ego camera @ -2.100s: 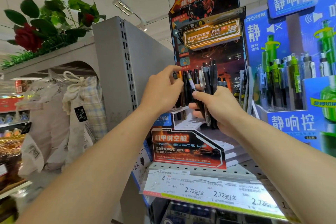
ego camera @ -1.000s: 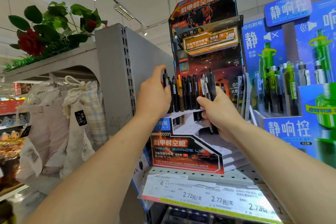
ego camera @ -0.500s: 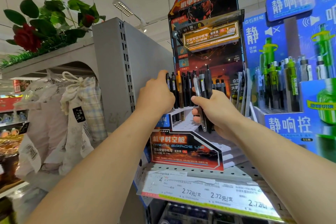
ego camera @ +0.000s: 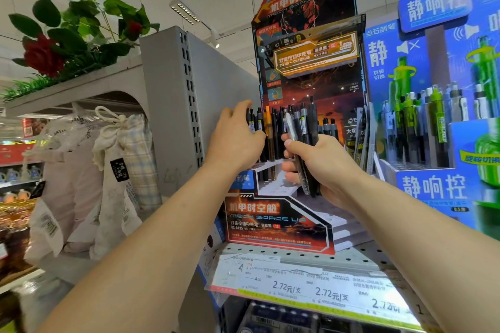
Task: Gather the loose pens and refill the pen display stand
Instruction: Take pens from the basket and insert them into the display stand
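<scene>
- Shelf: perforated grey metal, price strip along front edge w/ three "2.72" tags readable.
- Blue display: one, on shelf just right of the pen display stand, holds green, black and grey pens upright; exact count can't tell.
- Pen display stand: one, red/black cardboard w/ tall backboard and stepped white tiers; stands on shelf btwn grey upright panel and blue display.
- Cloth bags: approx. three, hanging far left, under ledge w/ one red rose and green leaves.
- Left hand: at top-left of stand, back of hand to camera, thumb up. Fingers reach in among the row of pens standing in upper tier; hidden behind the hand, so can't tell whether grip is closed on a pen or only touching.
- Right hand: in front of stand's mid tiers, grip closed round bundle of loose pens, held near upright, thumb across front. About five or six in bundle, dark barrels plus one clear one; tips stick out below the fist.
- Row in upper tier: approx. seven pens visible, mostly black, one orange. A few more caps show behind right hand.
</scene>
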The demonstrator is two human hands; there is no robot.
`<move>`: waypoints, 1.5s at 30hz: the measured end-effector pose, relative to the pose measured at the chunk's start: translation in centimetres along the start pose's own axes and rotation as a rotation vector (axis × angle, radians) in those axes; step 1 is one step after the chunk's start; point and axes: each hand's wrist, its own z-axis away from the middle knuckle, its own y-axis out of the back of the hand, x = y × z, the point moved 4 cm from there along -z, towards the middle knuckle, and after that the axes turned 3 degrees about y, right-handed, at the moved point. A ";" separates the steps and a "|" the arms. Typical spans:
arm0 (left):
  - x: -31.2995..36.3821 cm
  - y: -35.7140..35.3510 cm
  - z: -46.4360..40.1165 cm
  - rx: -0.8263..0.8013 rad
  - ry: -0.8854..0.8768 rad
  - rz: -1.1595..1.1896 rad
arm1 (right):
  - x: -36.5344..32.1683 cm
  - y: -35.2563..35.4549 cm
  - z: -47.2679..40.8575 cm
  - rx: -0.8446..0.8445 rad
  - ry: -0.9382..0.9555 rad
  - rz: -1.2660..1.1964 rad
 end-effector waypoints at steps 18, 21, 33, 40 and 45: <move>1.8 2.0 1.6 -0.076 -0.047 0.577 | -0.9 -0.9 0.5 -0.137 0.132 0.304; 1.6 1.9 1.6 0.017 0.001 0.646 | -1.0 -0.9 0.3 -0.126 0.119 0.229; 1.6 1.4 1.1 0.030 0.183 0.856 | -0.9 -0.1 -0.1 -0.048 0.166 0.416; 2.3 1.6 1.4 0.090 0.137 0.776 | -1.1 -0.3 0.1 -0.040 0.195 0.361; 1.9 3.6 1.6 0.393 -0.057 0.571 | -0.5 0.6 -0.3 0.050 0.138 0.451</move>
